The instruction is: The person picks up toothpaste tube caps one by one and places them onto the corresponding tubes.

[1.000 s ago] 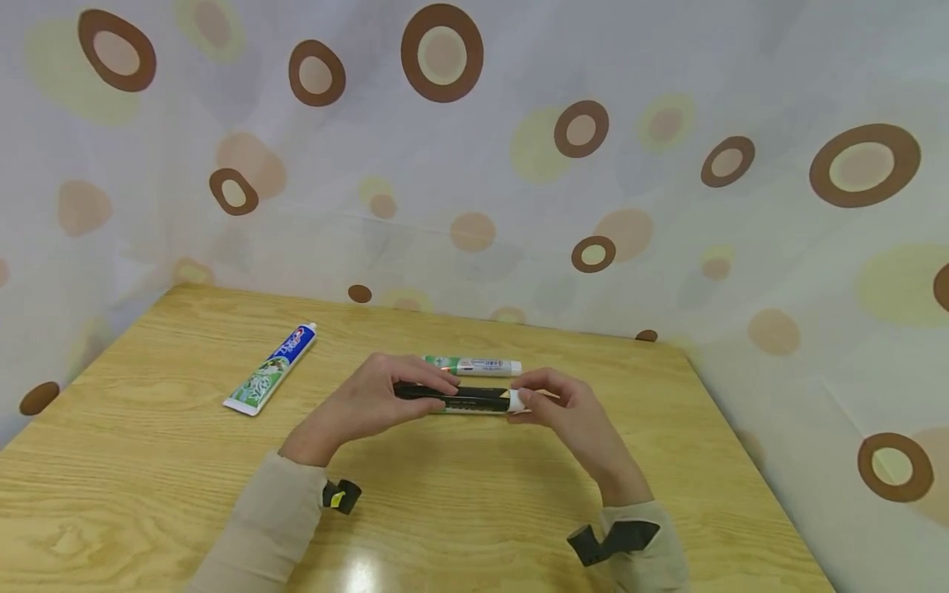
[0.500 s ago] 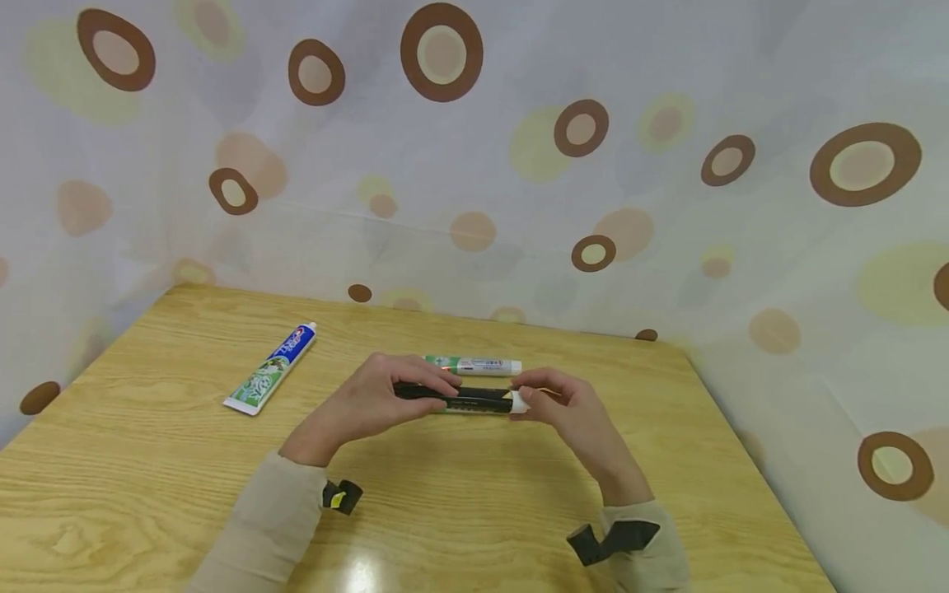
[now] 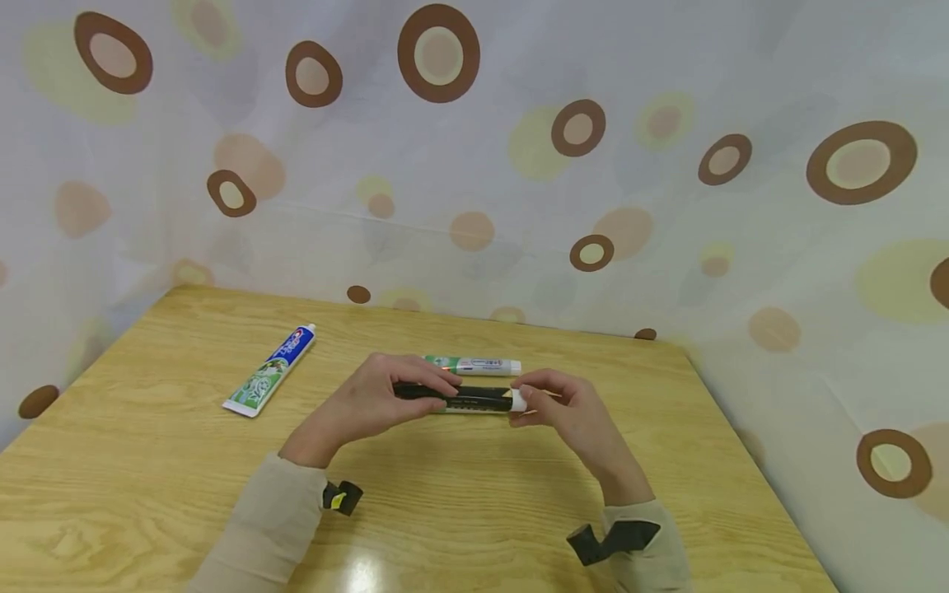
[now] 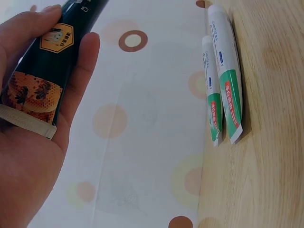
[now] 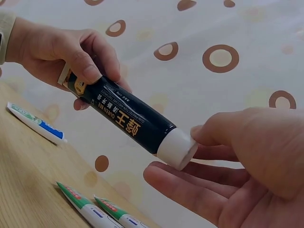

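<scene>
A black toothpaste tube (image 3: 478,401) with gold lettering is held above the table, roughly level across the head view. My left hand (image 3: 371,399) grips its flat crimped end, thumb on one side and fingers on the other. At the other end sits a white cap (image 5: 175,148), between the thumb and fingers of my right hand (image 3: 567,412). In the left wrist view the honeycomb-printed end of the tube lies against the left palm. The right wrist view shows the cap still on the tube.
Two white-and-green toothpaste tubes (image 4: 230,90) (image 4: 212,95) lie side by side on the wooden table (image 3: 415,511), one mostly hidden behind the black tube in the head view. A blue-and-green toothpaste tube (image 3: 270,371) lies at the left. A dotted curtain (image 3: 460,181) surrounds the table's back and sides.
My right fingertips have shifted slightly around the white cap. The left hand, the black tube and the tubes on the table stay in place.
</scene>
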A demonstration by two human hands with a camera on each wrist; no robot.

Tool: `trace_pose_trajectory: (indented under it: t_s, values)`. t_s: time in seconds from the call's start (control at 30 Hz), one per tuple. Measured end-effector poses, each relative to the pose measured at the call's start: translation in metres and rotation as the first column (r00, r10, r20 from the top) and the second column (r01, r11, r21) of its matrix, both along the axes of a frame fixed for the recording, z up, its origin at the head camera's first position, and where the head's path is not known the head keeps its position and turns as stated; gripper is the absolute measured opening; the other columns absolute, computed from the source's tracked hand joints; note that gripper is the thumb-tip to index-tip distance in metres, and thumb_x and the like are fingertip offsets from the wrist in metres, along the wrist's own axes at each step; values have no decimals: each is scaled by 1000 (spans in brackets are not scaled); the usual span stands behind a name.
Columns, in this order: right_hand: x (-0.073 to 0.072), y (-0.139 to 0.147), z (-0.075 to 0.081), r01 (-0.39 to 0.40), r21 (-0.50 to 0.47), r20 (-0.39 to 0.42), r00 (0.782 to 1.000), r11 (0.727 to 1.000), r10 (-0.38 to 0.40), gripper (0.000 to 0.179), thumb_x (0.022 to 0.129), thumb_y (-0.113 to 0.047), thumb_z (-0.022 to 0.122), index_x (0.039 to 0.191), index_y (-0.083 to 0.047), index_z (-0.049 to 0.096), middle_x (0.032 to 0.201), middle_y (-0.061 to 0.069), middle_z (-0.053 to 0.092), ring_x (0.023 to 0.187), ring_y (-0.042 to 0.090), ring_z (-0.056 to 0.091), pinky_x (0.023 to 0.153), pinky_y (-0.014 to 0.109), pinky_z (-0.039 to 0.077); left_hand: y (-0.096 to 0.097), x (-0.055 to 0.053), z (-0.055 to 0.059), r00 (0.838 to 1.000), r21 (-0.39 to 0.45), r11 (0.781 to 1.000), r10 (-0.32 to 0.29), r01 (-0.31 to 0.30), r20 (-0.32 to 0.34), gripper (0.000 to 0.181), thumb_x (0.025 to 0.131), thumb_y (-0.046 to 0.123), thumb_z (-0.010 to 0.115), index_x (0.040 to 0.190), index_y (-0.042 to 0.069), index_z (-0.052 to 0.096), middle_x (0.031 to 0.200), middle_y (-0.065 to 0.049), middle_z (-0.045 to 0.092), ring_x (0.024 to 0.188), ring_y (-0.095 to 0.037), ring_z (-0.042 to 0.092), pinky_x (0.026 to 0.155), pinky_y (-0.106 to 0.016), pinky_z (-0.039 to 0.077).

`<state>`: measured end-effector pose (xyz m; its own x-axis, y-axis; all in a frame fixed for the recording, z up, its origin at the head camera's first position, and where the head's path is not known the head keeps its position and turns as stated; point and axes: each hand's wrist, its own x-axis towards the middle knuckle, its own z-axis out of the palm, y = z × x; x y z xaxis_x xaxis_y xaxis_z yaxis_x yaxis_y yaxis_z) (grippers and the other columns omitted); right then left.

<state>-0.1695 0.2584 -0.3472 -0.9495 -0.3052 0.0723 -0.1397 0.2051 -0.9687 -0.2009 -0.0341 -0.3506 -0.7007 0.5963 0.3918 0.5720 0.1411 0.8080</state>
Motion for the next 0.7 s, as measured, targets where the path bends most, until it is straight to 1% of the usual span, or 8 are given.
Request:
trace_pose_trajectory:
  t_s: [0.07,0.13,0.27,0.37,0.5,0.57,0.7]
  values:
    - [0,0,0,3,-7,12,1000,1000,-2,34,100,-25,60,121,2,63,111,18,65,86,28,74,79,41,60,0,0,0,1000,2,1000,1,-1,5,22,87,7,75,103,21,79,116,4,73,113,-14,66,87,-27,56]
    - [-1,-1,0,-13,-15,12,1000,1000,14,33,100,-22,60,122,2,62,110,18,65,84,26,73,78,43,60,-1,0,0,1000,8,1000,6,-6,11,21,87,7,75,103,21,79,116,4,73,113,-14,66,86,-29,57]
    - [0,0,0,-48,-35,6,999,998,49,33,99,-16,61,126,3,58,114,19,62,86,22,73,80,45,59,-2,0,0,1000,18,1000,14,-15,20,21,87,7,75,102,21,79,116,4,73,112,-14,67,84,-31,58]
    - [1,0,0,-44,-25,10,999,999,44,32,99,-16,61,126,1,58,113,20,61,86,21,72,80,44,60,-2,-1,0,1000,20,1000,12,-12,7,20,87,7,75,102,20,79,115,2,74,112,-15,67,84,-33,58]
    - [1,-2,-1,-25,2,34,999,1000,25,32,100,-21,60,124,0,59,108,24,63,83,21,72,79,41,60,-2,0,0,1000,22,1000,7,-7,1,19,88,7,74,101,19,80,115,1,74,111,-16,67,86,-30,57]
    - [0,-2,-1,-24,7,31,999,1000,24,32,101,-22,59,123,1,60,109,24,64,84,22,72,79,40,60,-2,0,-1,1000,23,1000,2,-3,14,19,88,7,74,102,18,79,115,0,74,110,-15,68,85,-28,57]
    - [-1,-3,0,-25,-10,9,1000,1000,25,31,101,-20,59,124,1,59,117,22,62,93,23,72,84,41,59,-2,0,0,999,4,1000,13,-13,47,21,88,10,75,107,19,78,116,-2,73,101,-16,69,78,-29,58]
